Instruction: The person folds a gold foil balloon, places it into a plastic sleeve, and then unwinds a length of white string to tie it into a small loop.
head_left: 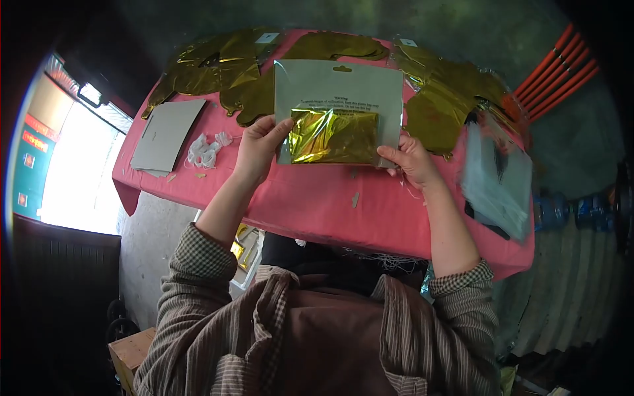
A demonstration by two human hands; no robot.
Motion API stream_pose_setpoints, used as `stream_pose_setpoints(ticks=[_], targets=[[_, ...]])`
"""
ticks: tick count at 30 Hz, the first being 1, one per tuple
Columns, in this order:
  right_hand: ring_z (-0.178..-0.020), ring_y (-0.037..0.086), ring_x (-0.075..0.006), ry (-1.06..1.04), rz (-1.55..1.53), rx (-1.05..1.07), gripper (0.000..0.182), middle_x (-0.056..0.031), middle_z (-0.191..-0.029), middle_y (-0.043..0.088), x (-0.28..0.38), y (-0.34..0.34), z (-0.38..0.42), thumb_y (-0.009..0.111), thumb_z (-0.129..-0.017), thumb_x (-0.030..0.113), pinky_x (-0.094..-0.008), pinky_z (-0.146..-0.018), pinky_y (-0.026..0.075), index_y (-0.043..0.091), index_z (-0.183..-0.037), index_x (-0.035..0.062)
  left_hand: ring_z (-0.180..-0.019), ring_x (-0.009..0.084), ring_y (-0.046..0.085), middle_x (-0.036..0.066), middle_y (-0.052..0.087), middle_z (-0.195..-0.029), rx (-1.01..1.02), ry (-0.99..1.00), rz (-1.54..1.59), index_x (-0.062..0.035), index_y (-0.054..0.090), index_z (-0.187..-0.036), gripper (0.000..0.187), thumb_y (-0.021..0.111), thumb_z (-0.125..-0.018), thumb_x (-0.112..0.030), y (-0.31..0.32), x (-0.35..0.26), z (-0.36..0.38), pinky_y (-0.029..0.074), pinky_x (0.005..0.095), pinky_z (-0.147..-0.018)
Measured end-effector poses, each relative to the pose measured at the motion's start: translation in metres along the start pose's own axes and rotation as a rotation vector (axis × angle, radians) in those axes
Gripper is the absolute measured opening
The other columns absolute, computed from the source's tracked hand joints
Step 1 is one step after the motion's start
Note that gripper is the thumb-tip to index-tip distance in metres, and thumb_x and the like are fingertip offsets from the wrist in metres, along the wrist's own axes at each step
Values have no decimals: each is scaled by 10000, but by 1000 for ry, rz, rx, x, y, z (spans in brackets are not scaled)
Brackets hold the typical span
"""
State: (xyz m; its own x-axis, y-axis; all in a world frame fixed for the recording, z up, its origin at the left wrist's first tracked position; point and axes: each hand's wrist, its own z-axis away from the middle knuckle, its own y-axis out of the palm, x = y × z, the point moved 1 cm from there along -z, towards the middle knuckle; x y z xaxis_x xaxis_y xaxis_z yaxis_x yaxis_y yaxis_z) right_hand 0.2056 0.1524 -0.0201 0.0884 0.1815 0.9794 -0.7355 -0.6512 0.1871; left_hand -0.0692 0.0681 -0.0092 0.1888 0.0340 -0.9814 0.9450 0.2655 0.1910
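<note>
Between my two hands a clear plastic bag (343, 86) is held up above the table, its hang hole at the top and printed warning text on it. A folded gold foil piece (335, 137) lies in the lower part of the bag, in front of a pale backing. My left hand (262, 142) pinches the bag's left edge between thumb and fingers. At the lower right corner my right hand (411, 162) grips the bag, thumb in front. A thin strand hangs by the right fingers.
Gold foil balloons (221, 63) lie flat along the back of the pink-covered table (297, 204), with more gold foil (436, 109) at right. Grey cards (168, 135) and white string (205, 152) sit left; clear bags (498, 178) are stacked right. Water bottles (551, 211) stand beyond.
</note>
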Motion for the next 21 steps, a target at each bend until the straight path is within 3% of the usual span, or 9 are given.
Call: stream_pose_setpoints(ticks=[2, 4, 5, 7, 8, 14, 21], targets=[[-564, 513, -34, -19, -5, -11, 53, 3, -700, 610, 2, -2, 0, 626, -820, 117, -167, -430, 386, 637, -816, 66, -742, 70, 571, 10, 618, -821, 3, 9, 57, -11, 607, -948, 187, 609, -845, -167, 5, -6, 4, 469, 212, -676], [-560, 512, -32, -43, -19, -21, 50, 8, -698, 609, 3, -2, 1, 628, -819, 119, -164, -430, 385, 635, -817, 70, -751, 100, 603, 29, 625, -817, 46, -222, 325, -18, 601, -959, 202, 630, -829, -169, 18, -24, 15, 497, 228, -684], [-555, 512, -30, -65, -33, -30, 48, 13, -697, 609, 3, -2, 1, 630, -818, 122, -161, -429, 384, 632, -818, 74, -751, 100, 603, 29, 625, -817, 46, -222, 323, -18, 601, -959, 202, 630, -829, -169, 16, -21, 16, 497, 228, -684], [-540, 510, -34, -63, -42, -33, 63, 0, -697, 614, 2, -2, -1, 633, -818, 139, -160, -429, 384, 630, -817, 77, -737, 142, 634, 60, 632, -810, 302, -230, -32, -19, 595, -961, 208, 643, -817, -161, 10, -12, 17, 525, 251, -657], [-524, 508, -38, -60, -49, -40, 78, -12, -697, 620, 3, 0, -1, 637, -819, 156, -159, -428, 384, 628, -816, 79, -686, 166, 645, 82, 635, -792, 283, -207, -105, -13, 594, -952, 217, 653, -808, -165, 11, -12, 18, 534, 261, -601], [-463, 511, -66, 87, -27, 89, 172, -74, -659, 626, 6, 2, 2, 642, -816, 245, -174, -402, 387, 611, -789, 78, -666, 148, 641, 80, 644, -792, 218, -135, -85, -19, 601, -953, 204, 637, -820, -169, 7, -10, 15, 533, 243, -603], [-467, 524, -86, 24, -27, 48, 177, -86, -595, 607, 5, -6, 3, 624, -828, 251, -193, -394, 390, 606, -777, 82, -707, 173, 649, 103, 642, -846, 323, -136, -46, 1, 594, -978, 189, 583, -855, -142, 11, -18, 20, 549, 271, -634]])
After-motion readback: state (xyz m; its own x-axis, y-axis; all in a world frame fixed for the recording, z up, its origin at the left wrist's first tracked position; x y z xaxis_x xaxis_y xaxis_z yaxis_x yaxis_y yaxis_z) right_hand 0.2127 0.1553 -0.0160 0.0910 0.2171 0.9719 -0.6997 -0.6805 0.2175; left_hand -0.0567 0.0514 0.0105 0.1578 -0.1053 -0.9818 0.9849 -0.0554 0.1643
